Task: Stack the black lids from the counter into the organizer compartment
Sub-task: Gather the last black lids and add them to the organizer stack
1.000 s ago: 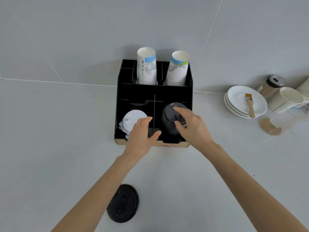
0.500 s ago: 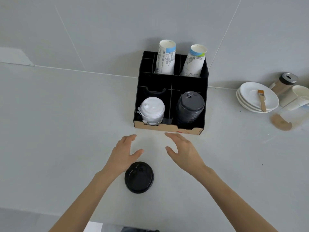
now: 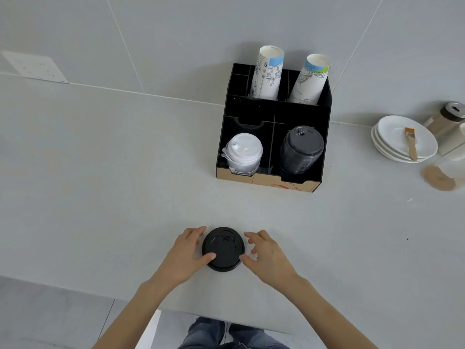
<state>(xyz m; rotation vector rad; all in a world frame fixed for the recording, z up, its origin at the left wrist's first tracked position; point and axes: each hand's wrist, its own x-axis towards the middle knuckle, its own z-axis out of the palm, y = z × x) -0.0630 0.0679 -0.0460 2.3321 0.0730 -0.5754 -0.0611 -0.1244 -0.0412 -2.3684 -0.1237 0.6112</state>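
- Black plastic, the single lid (image 3: 223,248) lies flat on the grey counter (image 3: 100,187) near its front edge, directly between the two hands.
- Left hand (image 3: 185,255) is spread loosely, not clenched: its thumb rests on the lid's near-left top and its fingers curve round the left rim, touching or just beside it.
- Right hand (image 3: 266,254) is likewise loosely spread, thumb tip at the lid's near-right rim, fingers arched just beside the right edge; whether they touch cannot be told. Neither hand has lifted the lid.
- Farther back against the wall stands the black organizer (image 3: 324,137), well apart from the hands.
- Its front-right compartment holds a tall stack of black lids (image 3: 301,149); its front-left compartment holds a shorter stack of white lids (image 3: 243,154).
- Two printed paper cup stacks (image 3: 269,71) stand in the rear compartments, the right one tilted.
- At the right, white saucers (image 3: 392,142) are piled with a small brush (image 3: 411,144) lying on top.
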